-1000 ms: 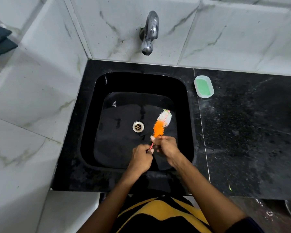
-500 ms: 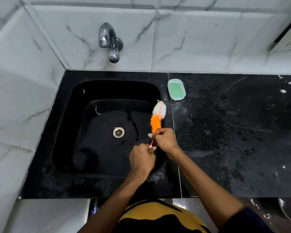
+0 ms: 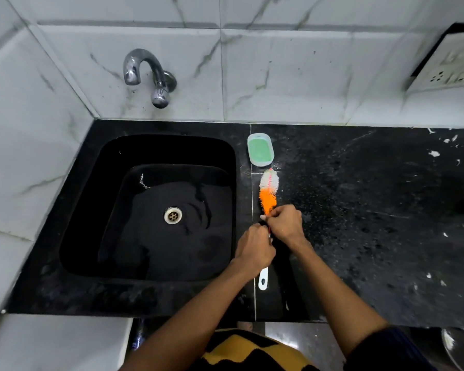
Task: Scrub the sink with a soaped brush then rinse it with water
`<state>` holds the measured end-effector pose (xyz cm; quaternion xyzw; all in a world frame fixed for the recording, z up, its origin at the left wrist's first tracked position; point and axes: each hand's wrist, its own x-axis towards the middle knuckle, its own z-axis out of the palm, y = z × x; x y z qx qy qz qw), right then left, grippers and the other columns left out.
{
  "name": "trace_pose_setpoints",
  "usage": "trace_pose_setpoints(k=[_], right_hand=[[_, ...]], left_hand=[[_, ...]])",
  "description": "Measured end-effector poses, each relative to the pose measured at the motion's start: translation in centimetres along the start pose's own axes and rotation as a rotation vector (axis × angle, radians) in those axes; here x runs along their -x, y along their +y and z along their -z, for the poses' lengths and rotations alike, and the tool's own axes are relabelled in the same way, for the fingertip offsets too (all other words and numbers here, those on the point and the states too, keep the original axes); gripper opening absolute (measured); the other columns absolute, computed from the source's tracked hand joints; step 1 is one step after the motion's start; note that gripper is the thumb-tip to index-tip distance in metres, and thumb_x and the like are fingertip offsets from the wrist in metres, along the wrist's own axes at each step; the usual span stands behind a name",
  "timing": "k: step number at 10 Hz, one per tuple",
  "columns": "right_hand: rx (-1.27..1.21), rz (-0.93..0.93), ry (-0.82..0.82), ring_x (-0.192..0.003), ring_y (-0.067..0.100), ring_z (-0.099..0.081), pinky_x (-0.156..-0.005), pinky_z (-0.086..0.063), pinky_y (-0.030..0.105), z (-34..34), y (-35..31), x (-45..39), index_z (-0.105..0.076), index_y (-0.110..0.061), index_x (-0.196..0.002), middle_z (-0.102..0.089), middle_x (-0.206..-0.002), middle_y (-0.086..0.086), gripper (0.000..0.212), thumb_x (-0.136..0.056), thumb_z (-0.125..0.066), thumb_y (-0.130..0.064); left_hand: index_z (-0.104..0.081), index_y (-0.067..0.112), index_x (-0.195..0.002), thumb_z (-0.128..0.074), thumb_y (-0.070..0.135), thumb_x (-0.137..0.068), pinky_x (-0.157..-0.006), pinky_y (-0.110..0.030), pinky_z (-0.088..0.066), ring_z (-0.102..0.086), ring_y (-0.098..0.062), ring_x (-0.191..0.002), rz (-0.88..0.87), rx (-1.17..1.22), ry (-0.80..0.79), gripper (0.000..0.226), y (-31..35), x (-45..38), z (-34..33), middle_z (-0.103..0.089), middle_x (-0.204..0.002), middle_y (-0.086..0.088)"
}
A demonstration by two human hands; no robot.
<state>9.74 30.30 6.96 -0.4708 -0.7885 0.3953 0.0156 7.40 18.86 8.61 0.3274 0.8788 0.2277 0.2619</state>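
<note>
Both hands grip the thin handle of the orange-and-white bristle brush, left hand behind right hand, holding it over the black stone counter between the black rectangular sink and the green soap dish.

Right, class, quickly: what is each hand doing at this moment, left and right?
Left hand: fingers curled round the handle of the brush.
Right hand: grips the same brush just below its orange bristles.
</note>
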Motion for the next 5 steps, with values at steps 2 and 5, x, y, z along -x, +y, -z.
trace_pose_setpoints(k=[2,5], right_hand=[[0.002,0.036,-0.007,-0.062,0.015,-0.062,-0.063,-0.049,0.025,0.3,0.2,0.5,-0.068,-0.012,-0.053,-0.063,-0.052,-0.002,0.034,-0.075,-0.074,-0.038],[0.060,0.051,0.169,-0.073,0.022,-0.063,-0.064,-0.049,0.027,1.2,-0.7,3.1,-0.068,-0.012,-0.073,-0.065,-0.072,0.004,0.023,-0.080,-0.064,-0.033]], left_hand=[[-0.063,0.006,-0.110,-0.058,0.006,-0.080,-0.073,-0.035,-0.051,-0.063,-0.030,-0.097,-0.011,-0.027,-0.019,0.030,0.3,0.5,0.5,-0.061,-0.112,-0.009],[-0.062,0.008,-0.105,-0.054,0.009,-0.085,-0.084,-0.041,-0.052,-0.059,-0.030,-0.104,-0.075,-0.134,0.085,0.022,-2.4,1.4,2.8,-0.055,-0.111,-0.008]])
